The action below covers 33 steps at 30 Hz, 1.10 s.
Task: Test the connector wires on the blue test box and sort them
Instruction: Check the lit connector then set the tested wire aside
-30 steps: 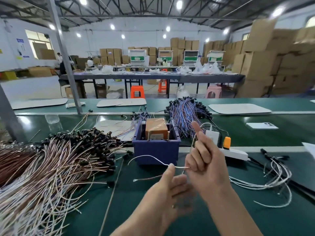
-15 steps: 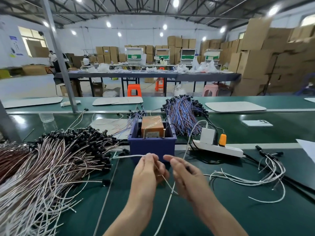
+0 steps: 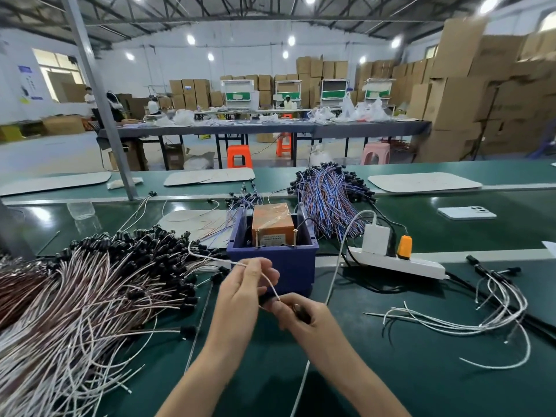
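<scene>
Bare belt [image 3: 376, 380] near right; wire pile [image 3: 84, 302] crowds left; blue test box [image 3: 298, 266] ahead.

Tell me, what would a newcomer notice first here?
The huge heap of white wires with black connectors sprawling on the left. At centre stands the blue test box, and just in front of it the left hand and right hand hold a single white wire between them.

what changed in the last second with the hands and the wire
The right hand dropped from its raised position and now grips the dark connector end of the white wire; the left hand rose and pinched it. The blue test box, wire pile and power strip stayed put.
</scene>
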Each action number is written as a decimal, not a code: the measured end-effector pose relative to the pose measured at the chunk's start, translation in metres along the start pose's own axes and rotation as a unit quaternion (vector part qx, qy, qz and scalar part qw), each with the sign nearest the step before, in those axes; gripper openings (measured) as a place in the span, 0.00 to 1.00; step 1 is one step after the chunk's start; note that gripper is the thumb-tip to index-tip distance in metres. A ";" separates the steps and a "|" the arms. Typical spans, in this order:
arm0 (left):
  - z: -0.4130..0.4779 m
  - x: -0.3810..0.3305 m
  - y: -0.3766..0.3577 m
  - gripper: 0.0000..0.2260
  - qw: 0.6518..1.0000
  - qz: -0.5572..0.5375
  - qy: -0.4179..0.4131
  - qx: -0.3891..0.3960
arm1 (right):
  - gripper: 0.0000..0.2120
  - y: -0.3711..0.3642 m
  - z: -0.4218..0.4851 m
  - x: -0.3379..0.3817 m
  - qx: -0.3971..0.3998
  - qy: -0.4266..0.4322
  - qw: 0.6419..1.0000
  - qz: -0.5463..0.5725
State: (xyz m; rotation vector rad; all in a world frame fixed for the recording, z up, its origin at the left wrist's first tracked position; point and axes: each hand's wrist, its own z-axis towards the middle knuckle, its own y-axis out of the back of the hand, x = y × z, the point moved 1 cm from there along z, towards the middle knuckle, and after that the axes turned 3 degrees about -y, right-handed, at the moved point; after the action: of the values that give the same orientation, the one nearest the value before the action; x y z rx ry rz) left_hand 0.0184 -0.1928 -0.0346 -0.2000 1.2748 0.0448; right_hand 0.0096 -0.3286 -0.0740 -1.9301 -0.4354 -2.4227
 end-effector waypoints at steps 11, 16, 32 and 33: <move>0.038 0.040 0.052 0.12 0.986 -0.098 0.011 -0.134 | 0.18 0.016 0.004 -0.031 -0.034 -0.037 0.998 0.026; 0.024 0.059 0.045 0.15 0.993 0.047 -0.027 -0.104 | 0.20 0.015 0.007 -0.037 -0.101 -0.075 0.990 0.066; 0.006 0.076 0.028 0.12 0.967 0.202 -0.130 -0.086 | 0.18 0.020 0.013 -0.045 -0.103 -0.060 0.993 0.020; 0.006 0.077 0.028 0.11 0.965 0.206 -0.136 -0.093 | 0.17 0.020 0.013 -0.046 -0.109 -0.064 0.991 0.034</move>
State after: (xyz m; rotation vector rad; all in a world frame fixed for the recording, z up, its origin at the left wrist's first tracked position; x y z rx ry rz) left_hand 0.0426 -0.1699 -0.1093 -0.0829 1.0198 0.5339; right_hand 0.0370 -0.3521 -0.1111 -2.1535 -0.1073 -2.4030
